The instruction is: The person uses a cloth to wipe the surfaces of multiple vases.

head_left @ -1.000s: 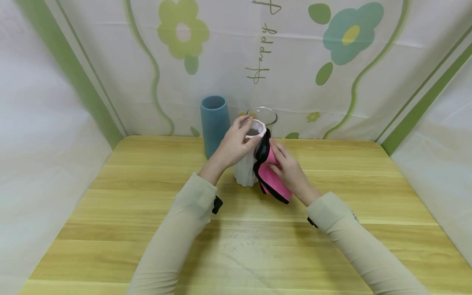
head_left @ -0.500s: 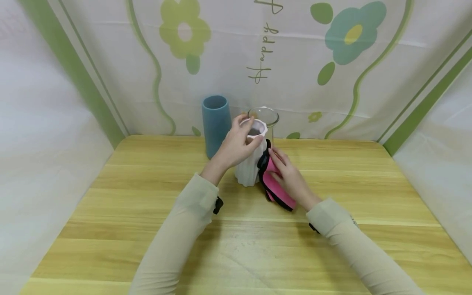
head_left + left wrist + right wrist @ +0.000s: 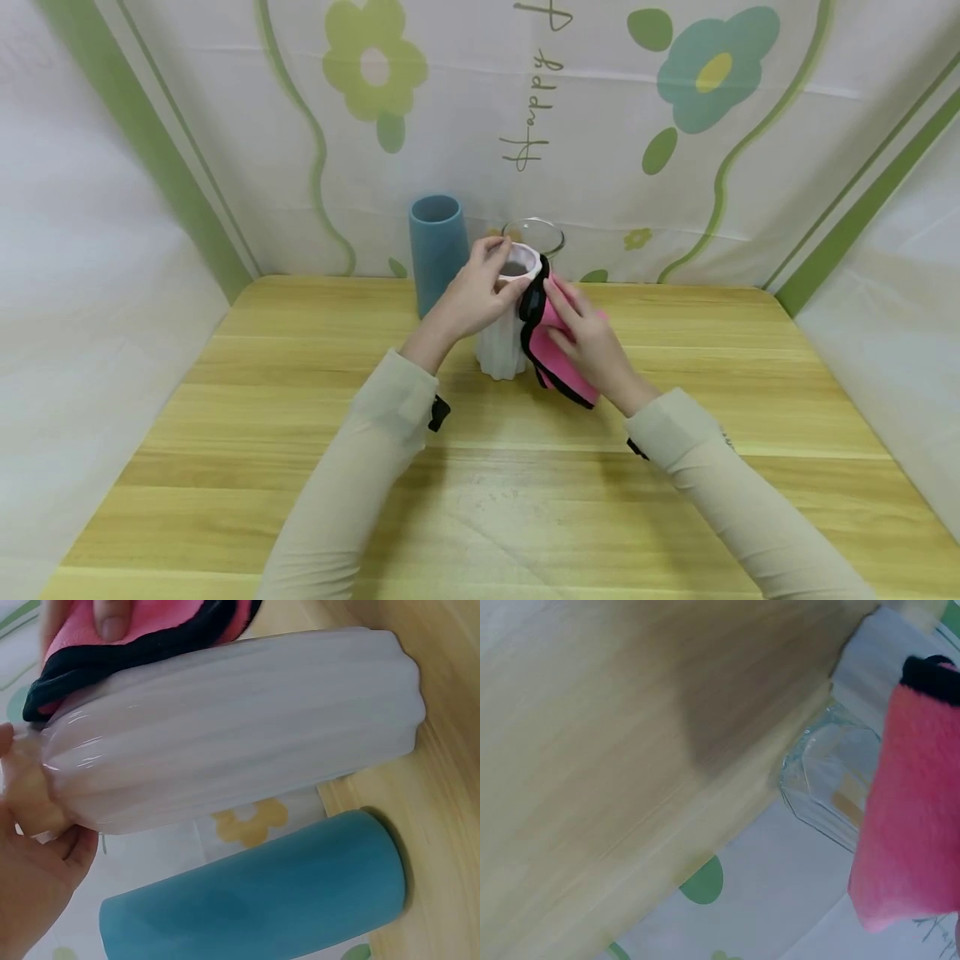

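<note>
A white ribbed vase [image 3: 498, 346] stands upright on the table, its neck gripped by my left hand [image 3: 472, 296] with fingers and thumb around the rim. My right hand [image 3: 596, 346] holds a pink cloth with black edging [image 3: 558, 367] against the vase's right side. In the left wrist view the cloth [image 3: 142, 645] lies on the upper part of the vase [image 3: 247, 727], and the left hand [image 3: 37, 877] is at the neck. The right wrist view has the cloth [image 3: 915, 817] at its right edge; the right hand is mostly out of that view.
A blue vase [image 3: 437, 258] stands just left of the white one. Behind the white vase is a clear glass vase [image 3: 555, 242], its faceted base [image 3: 817, 780] visible in the right wrist view. A printed curtain [image 3: 585, 183] hangs behind the wooden table [image 3: 300, 417].
The right hand and cloth slid down the vase's side, then back up near the rim. My left hand keeps its grip on the neck.
</note>
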Tool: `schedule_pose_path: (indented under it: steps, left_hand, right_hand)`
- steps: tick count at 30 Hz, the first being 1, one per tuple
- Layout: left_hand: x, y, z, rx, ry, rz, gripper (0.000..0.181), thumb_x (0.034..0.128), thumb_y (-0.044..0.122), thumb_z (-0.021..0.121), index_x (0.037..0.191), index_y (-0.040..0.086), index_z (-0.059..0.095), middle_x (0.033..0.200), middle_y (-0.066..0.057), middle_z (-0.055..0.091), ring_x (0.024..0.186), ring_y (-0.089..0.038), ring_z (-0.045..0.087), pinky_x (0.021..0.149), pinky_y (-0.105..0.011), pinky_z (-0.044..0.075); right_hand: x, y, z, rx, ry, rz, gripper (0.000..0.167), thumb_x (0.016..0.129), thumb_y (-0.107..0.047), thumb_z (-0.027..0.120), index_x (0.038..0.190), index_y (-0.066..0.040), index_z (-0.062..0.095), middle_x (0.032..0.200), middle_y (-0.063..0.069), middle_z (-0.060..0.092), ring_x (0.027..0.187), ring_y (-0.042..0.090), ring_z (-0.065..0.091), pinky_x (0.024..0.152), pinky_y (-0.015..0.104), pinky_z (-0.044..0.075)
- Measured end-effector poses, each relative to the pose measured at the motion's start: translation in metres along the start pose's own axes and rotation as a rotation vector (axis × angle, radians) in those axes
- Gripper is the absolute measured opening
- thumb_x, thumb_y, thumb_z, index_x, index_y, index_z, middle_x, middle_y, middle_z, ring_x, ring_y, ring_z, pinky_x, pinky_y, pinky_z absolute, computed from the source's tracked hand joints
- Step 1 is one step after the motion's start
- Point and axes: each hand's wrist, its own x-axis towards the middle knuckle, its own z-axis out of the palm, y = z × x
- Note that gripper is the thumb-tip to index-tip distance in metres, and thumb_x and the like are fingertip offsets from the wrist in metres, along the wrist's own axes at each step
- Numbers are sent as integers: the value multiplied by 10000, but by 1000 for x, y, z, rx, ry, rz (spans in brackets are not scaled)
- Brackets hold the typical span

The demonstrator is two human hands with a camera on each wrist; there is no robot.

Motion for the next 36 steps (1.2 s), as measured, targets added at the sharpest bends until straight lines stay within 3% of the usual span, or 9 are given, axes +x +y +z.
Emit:
schedule_pose_path:
  steps: [8, 12, 17, 22, 26, 30, 36]
  left_hand:
    - [-1, -1, 0, -55, -29, 17, 642, 1012, 373, 401, 1535, 99, 148, 1598, -88, 96, 1446, -297, 251, 1156, -459, 295]
    - [0, -2, 3, -63, 1, 13, 669, 985, 372, 432, 1535, 107, 161, 1592, -78, 120, 1339, -275, 405, 1079, -437, 398]
    - [2, -2, 8, -79, 42, 1, 746, 943, 444, 505, 1535, 113, 193, 1589, -93, 106, 1085, -218, 589, 914, -361, 518]
    - [4, -1, 11, -60, 72, -25, 763, 932, 509, 530, 1530, 137, 236, 1569, -124, 119, 1058, -220, 614, 942, -394, 504]
    - [5, 0, 11, -45, 84, -41, 729, 941, 498, 521, 1525, 150, 257, 1546, -108, 179, 1058, -208, 629, 920, -385, 518]
    - [3, 1, 8, 3, 98, -59, 697, 936, 497, 528, 1513, 183, 294, 1546, -81, 225, 1157, -235, 578, 900, -372, 531]
    - [1, 0, 2, 30, 89, -76, 659, 917, 490, 552, 1489, 236, 348, 1565, -19, 264, 1277, -266, 493, 958, -411, 495]
  right_hand:
    - [-6, 1, 9, 37, 25, -30, 701, 752, 20, 755, 1382, 37, 447, 1373, 265, 469, 1185, 423, 542, 945, 475, 486]
    - [-15, 6, 13, 36, 20, -60, 703, 735, 26, 765, 1369, 60, 463, 1351, 277, 492, 1156, 421, 564, 931, 463, 496]
    - [-31, 14, 18, 22, -77, -59, 691, 738, 26, 765, 1364, 59, 473, 1330, 285, 512, 1093, 425, 608, 868, 441, 532]
    - [-42, 17, 20, 10, -170, -11, 649, 786, -19, 741, 1374, 20, 469, 1352, 259, 502, 1049, 414, 634, 826, 425, 550]
    - [-42, 17, 20, 21, -143, 0, 667, 788, -15, 739, 1394, -5, 461, 1348, 248, 512, 1057, 405, 633, 838, 427, 546]
    - [-33, 13, 16, 33, -94, -8, 671, 768, 15, 745, 1381, 16, 473, 1354, 245, 514, 1104, 409, 609, 865, 447, 534]
    - [-14, 6, 6, 12, -43, 11, 659, 765, 27, 741, 1368, 40, 476, 1375, 229, 503, 1121, 386, 604, 871, 443, 529]
